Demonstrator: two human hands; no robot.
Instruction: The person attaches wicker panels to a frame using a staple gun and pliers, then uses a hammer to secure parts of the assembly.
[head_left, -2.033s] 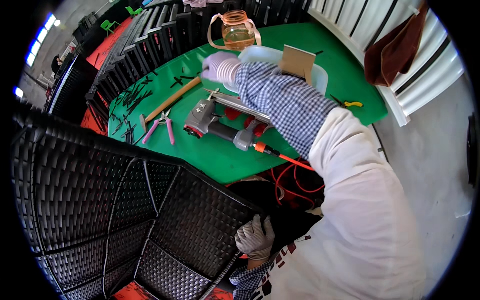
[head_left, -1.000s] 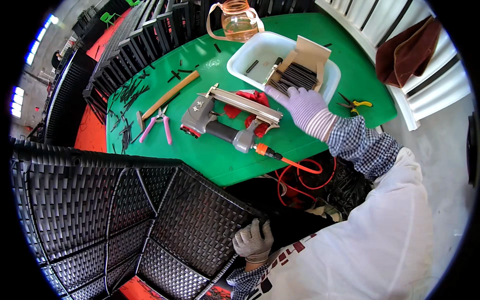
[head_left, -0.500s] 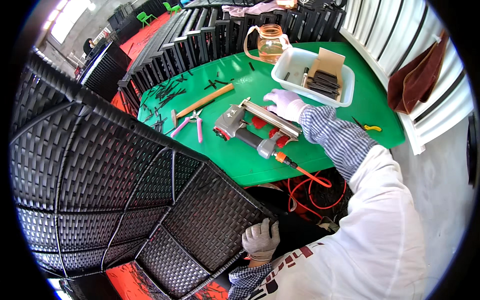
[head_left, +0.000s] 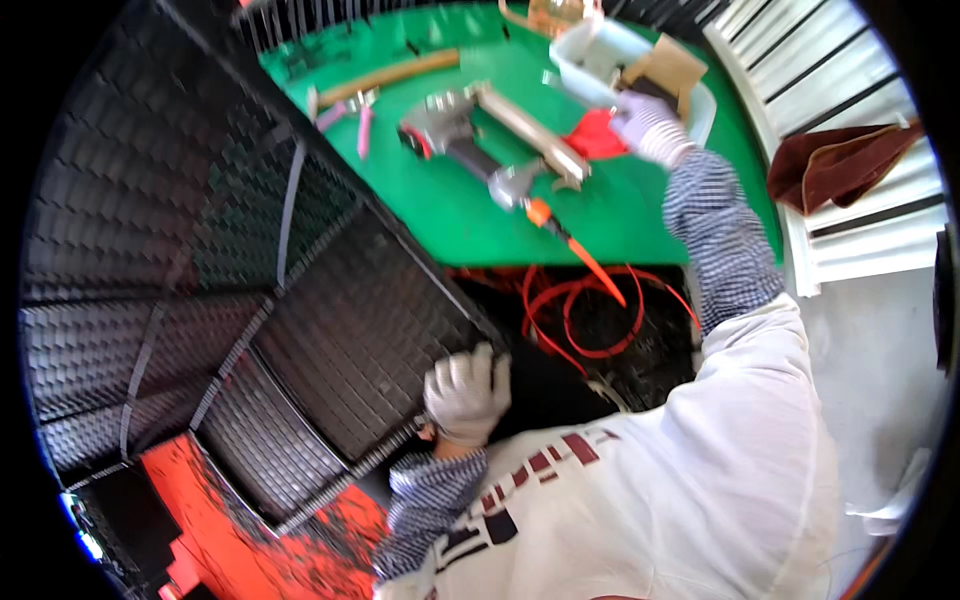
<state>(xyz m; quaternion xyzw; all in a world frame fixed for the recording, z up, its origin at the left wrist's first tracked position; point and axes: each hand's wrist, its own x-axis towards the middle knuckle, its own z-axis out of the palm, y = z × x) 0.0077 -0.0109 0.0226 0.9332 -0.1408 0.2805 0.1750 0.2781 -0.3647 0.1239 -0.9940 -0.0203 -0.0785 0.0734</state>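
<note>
My left hand (head_left: 466, 396), in a striped work glove, grips the edge of a black wicker chair (head_left: 340, 330) that lies tilted against the table at the left. My gloved right hand (head_left: 650, 128) is closed on a red-handled tool (head_left: 597, 136) above the table, beside the plastic tub. Motion blur hides the tool's exact kind. To the left of that hand, a grey and black nail gun (head_left: 470, 145) lies on the green table (head_left: 420, 210), an orange air hose (head_left: 590, 265) joined to its end.
A hammer (head_left: 400, 72) and pink-handled pliers (head_left: 364, 130) lie at the table's far left. The pale tub (head_left: 703, 110) holds a piece of cardboard (head_left: 672, 68) and dark pieces. A brown cloth (head_left: 835, 168) hangs on the white slatted panel at right.
My right hand has left the nail gun's side and lifted the red-handled tool toward the tub. The view has shifted, and my left hand stays on the wicker edge.
</note>
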